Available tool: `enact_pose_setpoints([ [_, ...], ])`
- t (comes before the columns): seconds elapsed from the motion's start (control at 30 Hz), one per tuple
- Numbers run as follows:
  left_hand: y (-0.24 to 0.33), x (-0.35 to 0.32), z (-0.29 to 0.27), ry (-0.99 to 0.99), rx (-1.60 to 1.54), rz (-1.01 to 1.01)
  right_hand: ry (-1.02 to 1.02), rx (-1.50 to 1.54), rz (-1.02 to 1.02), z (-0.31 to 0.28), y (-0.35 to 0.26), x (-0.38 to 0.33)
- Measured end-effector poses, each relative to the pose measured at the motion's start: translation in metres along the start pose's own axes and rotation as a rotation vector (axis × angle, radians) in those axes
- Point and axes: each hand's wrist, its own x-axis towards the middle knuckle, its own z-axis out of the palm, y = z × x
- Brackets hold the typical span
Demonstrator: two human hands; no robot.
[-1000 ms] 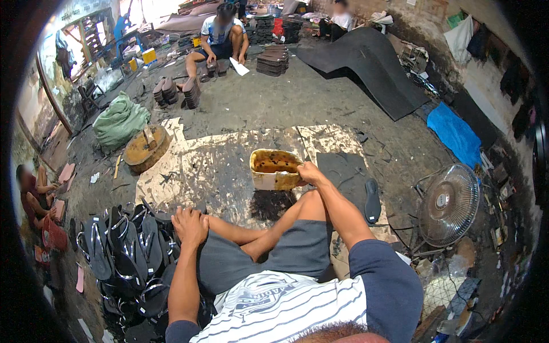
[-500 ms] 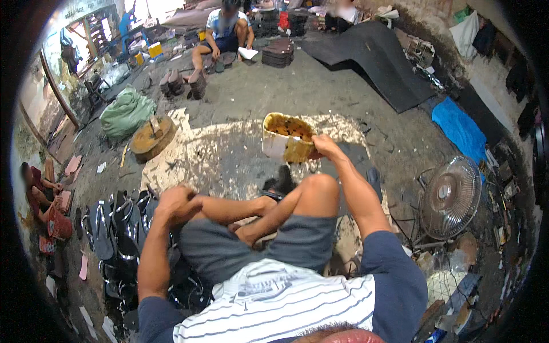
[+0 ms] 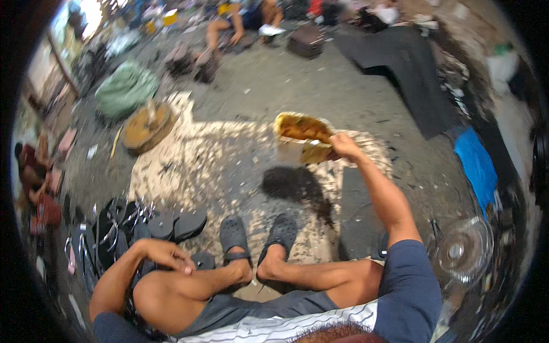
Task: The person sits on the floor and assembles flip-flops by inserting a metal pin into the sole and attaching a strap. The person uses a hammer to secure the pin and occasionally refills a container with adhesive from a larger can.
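Note:
My right hand (image 3: 345, 146) grips the near right rim of a yellow-stained plastic container (image 3: 290, 151), tilted so its crusted inside shows. It is held out above the pale, dark-smeared sheet (image 3: 157, 166). My left hand (image 3: 167, 255) rests by my left knee with its fingers loosely stretched, holding nothing. Just beyond that hand lie several black soles (image 3: 189, 224). Black strapped sandals (image 3: 106, 228) are crowded to its left. A black clog (image 3: 234, 235) is on each of my feet. A dark patch (image 3: 293, 184) marks the sheet below the container.
A round wooden block (image 3: 147, 128) stands at the left, near a green sack (image 3: 126, 88). To the right are a fan (image 3: 457, 250), a blue sheet (image 3: 476, 166) and a large black sheet (image 3: 420, 86). Another person (image 3: 243, 20) sits at the back; one more (image 3: 34, 171) is far left.
My legs have uncrossed and spread apart, bringing both clogs into view. The container has moved slightly right with my right hand. My left hand has lowered, its fingers loosening. The view has shifted.

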Motion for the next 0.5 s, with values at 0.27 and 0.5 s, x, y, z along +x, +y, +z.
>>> enact_pose_setpoints([
  [0.27, -0.006, 0.011, -0.097, 0.126, -0.469, -0.049, -0.133, 0.138, 0.058, 0.076, -0.059, 0.107],
  [0.5, 0.067, -0.087, -0.124, 0.855, -0.568, 0.088, -0.017, 0.029, -0.038, 0.026, -0.099, 0.131],
])
